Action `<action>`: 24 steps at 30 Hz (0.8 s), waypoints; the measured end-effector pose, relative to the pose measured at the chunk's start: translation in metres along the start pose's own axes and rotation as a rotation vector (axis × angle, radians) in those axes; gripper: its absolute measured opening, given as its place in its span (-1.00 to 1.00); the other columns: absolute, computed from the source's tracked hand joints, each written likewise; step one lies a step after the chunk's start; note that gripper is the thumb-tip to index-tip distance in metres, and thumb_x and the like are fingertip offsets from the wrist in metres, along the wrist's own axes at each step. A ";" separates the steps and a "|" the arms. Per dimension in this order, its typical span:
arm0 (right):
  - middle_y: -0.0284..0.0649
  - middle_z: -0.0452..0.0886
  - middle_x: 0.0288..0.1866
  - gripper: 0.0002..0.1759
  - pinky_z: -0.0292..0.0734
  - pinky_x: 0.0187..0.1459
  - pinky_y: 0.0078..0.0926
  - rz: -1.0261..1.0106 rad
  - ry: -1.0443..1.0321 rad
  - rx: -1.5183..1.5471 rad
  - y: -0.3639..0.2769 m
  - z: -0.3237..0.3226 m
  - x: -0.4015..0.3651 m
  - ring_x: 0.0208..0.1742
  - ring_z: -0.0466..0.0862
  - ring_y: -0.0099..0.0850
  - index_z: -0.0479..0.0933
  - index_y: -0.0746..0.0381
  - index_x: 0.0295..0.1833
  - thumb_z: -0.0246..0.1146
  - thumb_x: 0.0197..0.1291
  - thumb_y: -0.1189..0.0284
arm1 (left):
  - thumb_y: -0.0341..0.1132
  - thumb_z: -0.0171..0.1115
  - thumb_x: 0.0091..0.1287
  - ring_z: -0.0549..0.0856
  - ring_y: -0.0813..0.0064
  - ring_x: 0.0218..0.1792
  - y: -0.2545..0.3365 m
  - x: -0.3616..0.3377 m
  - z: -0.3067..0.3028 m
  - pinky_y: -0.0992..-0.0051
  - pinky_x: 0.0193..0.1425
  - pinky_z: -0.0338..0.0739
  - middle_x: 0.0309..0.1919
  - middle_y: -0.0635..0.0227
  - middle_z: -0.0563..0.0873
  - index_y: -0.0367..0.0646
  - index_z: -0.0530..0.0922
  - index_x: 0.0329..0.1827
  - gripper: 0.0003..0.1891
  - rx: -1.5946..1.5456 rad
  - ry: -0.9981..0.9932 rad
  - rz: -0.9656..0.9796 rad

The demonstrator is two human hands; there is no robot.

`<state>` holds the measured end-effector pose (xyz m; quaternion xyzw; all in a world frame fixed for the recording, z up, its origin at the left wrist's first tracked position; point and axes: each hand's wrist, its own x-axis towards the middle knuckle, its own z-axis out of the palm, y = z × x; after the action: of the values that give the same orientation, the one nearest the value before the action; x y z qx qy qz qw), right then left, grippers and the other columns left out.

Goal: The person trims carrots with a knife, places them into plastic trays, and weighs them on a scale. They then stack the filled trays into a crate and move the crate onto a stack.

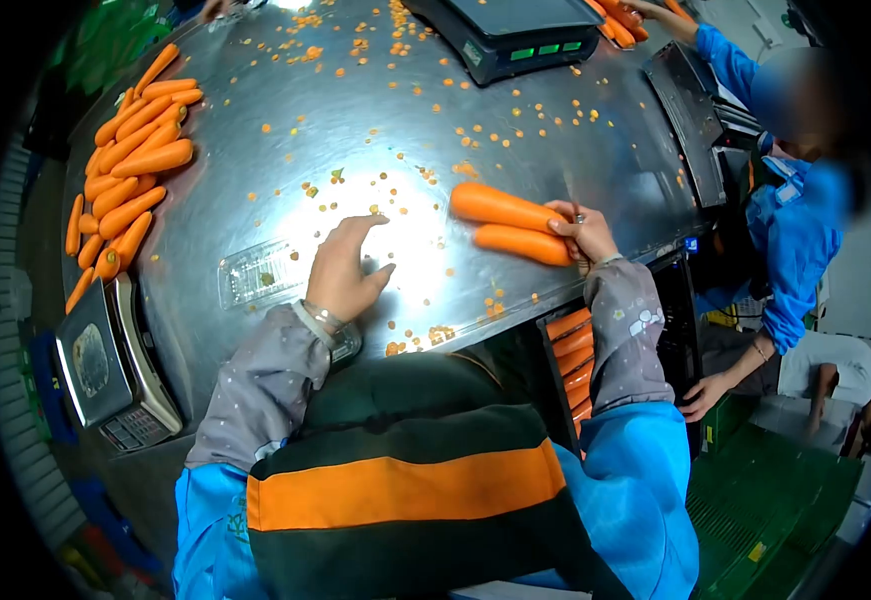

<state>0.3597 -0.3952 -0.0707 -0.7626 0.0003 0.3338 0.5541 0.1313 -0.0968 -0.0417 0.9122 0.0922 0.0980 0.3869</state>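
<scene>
Two large carrots, an upper one (503, 207) and a lower one (521, 244), lie side by side over the metal table (375, 110). At their right ends, my right hand (585, 235) has its fingers closed around them. My left hand (348, 270) is over the table to the left, fingers apart and holding nothing. Beside it is a clear plastic tray (255, 275). Small round carrot pieces are scattered around both hands.
A pile of carrots (145, 140) covers the table's left end, near a scale (115, 365). Another scale (510, 40) stands at the back. A crate of carrots (572, 360) sits below the front edge. Right, a person in blue (790, 240) stands beside green crates (775, 500).
</scene>
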 end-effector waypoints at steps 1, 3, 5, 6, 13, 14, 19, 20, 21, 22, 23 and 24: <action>-0.26 0.63 -0.40 -0.68 0.36 -0.61 -0.58 0.066 -0.062 -0.127 -0.005 -0.007 0.006 -0.63 0.48 -0.57 0.61 0.29 -0.01 0.35 0.06 0.54 | -0.42 0.37 -0.01 0.58 0.06 -0.01 -0.007 0.005 0.012 0.26 0.13 0.48 0.01 0.09 0.57 -0.11 0.46 0.14 -0.44 -0.018 -0.007 -0.009; -0.19 0.66 -0.27 -0.57 0.43 -0.28 -0.50 -0.084 -0.014 -0.410 0.004 -0.008 0.013 -0.32 0.57 -0.42 0.60 0.27 0.02 0.43 -0.04 0.49 | -0.37 0.39 0.00 0.62 0.09 -0.06 -0.011 0.017 0.027 0.28 0.08 0.51 0.02 0.09 0.56 -0.10 0.42 0.18 -0.40 -0.027 -0.067 -0.074; -0.13 0.69 -0.15 -0.46 0.51 0.05 -0.43 -0.242 0.039 -0.696 0.008 -0.007 0.021 -0.01 0.66 -0.26 0.59 0.25 0.05 0.50 -0.15 0.43 | -0.30 0.42 -0.02 0.62 0.15 -0.08 -0.002 0.030 0.041 0.31 0.05 0.53 -0.01 0.09 0.56 -0.08 0.38 0.23 -0.33 -0.140 -0.175 -0.273; -0.12 0.67 -0.09 -0.43 0.52 0.05 -0.41 -0.324 0.038 -0.684 0.009 -0.005 0.019 0.00 0.65 -0.23 0.58 0.24 0.07 0.51 -0.17 0.42 | -0.27 0.44 -0.02 0.63 0.18 -0.09 -0.001 0.036 0.047 0.33 0.03 0.54 -0.02 0.10 0.56 -0.07 0.36 0.25 -0.30 -0.199 -0.223 -0.376; -0.28 0.43 0.30 -0.17 0.55 0.04 -0.30 -0.503 0.189 -1.000 0.021 0.040 -0.046 0.13 0.56 -0.13 0.44 0.08 0.24 0.56 -0.29 0.35 | -0.47 0.37 0.04 0.51 0.19 0.21 -0.009 0.059 0.117 0.42 0.12 0.52 0.21 -0.09 0.44 -0.36 0.07 0.45 -0.11 -0.660 -0.441 -0.699; -0.32 0.43 0.30 -0.19 0.55 0.03 -0.30 -0.485 0.232 -1.024 0.026 0.036 -0.040 0.13 0.57 -0.15 0.45 0.05 0.24 0.55 -0.28 0.36 | -0.50 0.38 0.02 0.47 0.18 0.27 -0.011 0.057 0.127 0.40 0.23 0.47 0.24 -0.06 0.41 -0.36 0.09 0.44 -0.11 -0.666 -0.388 -0.658; -0.39 0.50 0.25 -0.36 0.55 0.03 -0.27 -0.514 0.375 -1.048 -0.005 -0.038 0.018 0.10 0.59 -0.19 0.50 0.05 0.16 0.47 -0.15 0.48 | -0.38 0.37 0.12 0.39 0.08 0.34 0.028 0.060 0.095 0.29 0.40 0.28 0.30 -0.06 0.40 -0.18 0.20 0.42 -0.23 -0.471 -0.339 -0.457; -0.34 0.51 0.24 -0.41 0.54 0.03 -0.28 -0.542 0.397 -1.041 -0.007 -0.057 0.033 0.07 0.60 -0.17 0.54 0.10 0.13 0.45 -0.13 0.52 | -0.36 0.36 0.13 0.43 0.10 0.30 0.030 0.052 0.075 0.28 0.38 0.31 0.26 -0.02 0.46 -0.15 0.28 0.38 -0.29 -0.495 -0.289 -0.464; -0.28 0.54 0.19 -0.46 0.54 0.02 -0.30 -0.648 0.424 -0.968 -0.012 -0.067 0.040 0.04 0.61 -0.16 0.55 0.14 0.09 0.43 -0.12 0.54 | -0.34 0.35 0.15 0.51 0.14 0.23 0.020 0.042 0.057 0.28 0.33 0.36 0.17 0.06 0.55 -0.16 0.40 0.26 -0.42 -0.324 -0.231 -0.397; -0.22 0.58 0.14 -0.51 0.54 0.01 -0.32 -0.752 0.446 -0.889 -0.015 -0.070 0.044 0.01 0.62 -0.15 0.57 0.19 0.04 0.42 -0.11 0.56 | -0.36 0.35 0.12 0.55 0.16 0.19 -0.007 0.023 0.046 0.29 0.30 0.39 0.10 0.06 0.59 -0.20 0.46 0.19 -0.47 -0.284 -0.094 -0.306; -0.19 0.59 0.09 -0.54 0.53 0.01 -0.33 -0.806 0.408 -0.818 -0.011 -0.065 0.047 0.00 0.62 -0.15 0.58 0.20 0.02 0.42 -0.11 0.57 | -0.38 0.37 0.06 0.56 0.13 0.15 -0.031 0.008 0.024 0.27 0.27 0.41 0.04 0.06 0.62 -0.20 0.51 0.11 -0.51 -0.033 -0.016 -0.201; -0.15 0.61 0.05 -0.56 0.53 0.00 -0.34 -0.856 0.375 -0.745 -0.004 -0.055 0.050 -0.01 0.63 -0.15 0.58 0.22 0.00 0.42 -0.10 0.57 | -0.38 0.35 0.00 0.57 0.05 0.05 -0.052 -0.008 0.003 0.20 0.20 0.43 0.02 0.04 0.60 -0.19 0.53 0.09 -0.50 0.262 0.024 -0.152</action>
<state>0.4280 -0.4218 -0.0835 -0.8838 -0.3262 -0.0816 0.3252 0.1194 -0.0651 -0.0825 0.9441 0.1777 0.0664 0.2695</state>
